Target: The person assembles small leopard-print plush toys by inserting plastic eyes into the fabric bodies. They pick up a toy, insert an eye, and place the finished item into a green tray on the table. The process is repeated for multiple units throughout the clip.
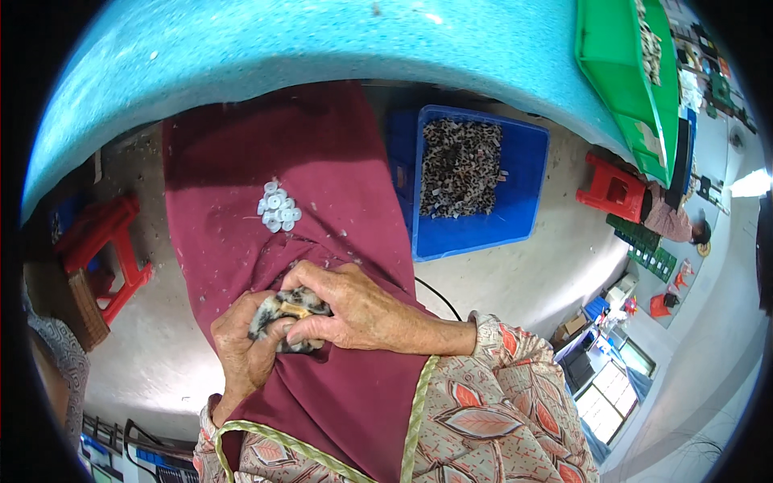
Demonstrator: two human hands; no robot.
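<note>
Both of my hands are closed on a small furry plush piece (299, 304), patterned black, white and grey, with a tan strip showing in its middle. My left hand (245, 342) grips its left side. My right hand (354, 310) comes from the right, its thumb and fingers pressing on the piece. Part of the piece is hidden under my fingers. Just beyond my hands, a small heap of whitish translucent plastic discs (279, 208) lies on the maroon apron (354, 201) spread over my lap.
A light-blue tabletop (322, 40) crosses the far side. On the floor at right sits a blue crate (515, 217) holding many small black-and-white pieces (459, 169). A green bin (604, 56) is at the upper right. Red stools (612, 189) stand on both sides; another person (675, 217) sits farther right.
</note>
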